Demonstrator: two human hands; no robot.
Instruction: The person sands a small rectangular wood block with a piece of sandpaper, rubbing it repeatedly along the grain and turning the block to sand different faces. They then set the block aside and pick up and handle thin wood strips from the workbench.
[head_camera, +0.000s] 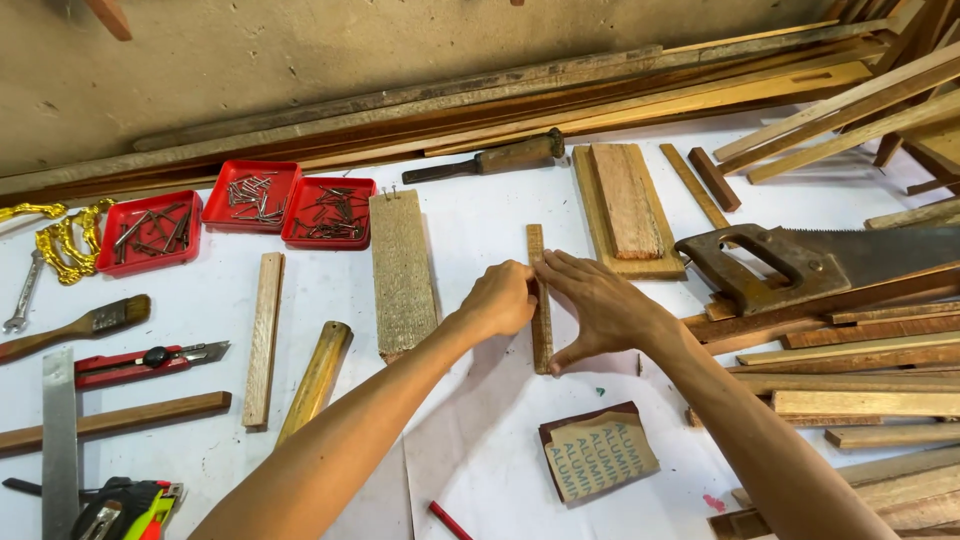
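Note:
A thin wooden strip (537, 244) lies lengthwise on the white-covered bench (470, 230), between my two hands. My left hand (498, 299) is curled against the strip's left side near its middle. My right hand (598, 308) presses flat against its right side, fingers spread along the edge and thumb at the near end. Both hands pinch the strip from opposite sides. A rough board with nails in its far end (402, 270) lies just left of my left hand.
Three red trays of nails (236, 210) sit far left. A handsaw (800, 262) rests on stacked wood strips at right. A folded sandpaper sheet (598, 453) lies near me. A chisel (490, 160), utility knife (145, 362), brush (80, 326) and steel ruler (58, 440) lie around.

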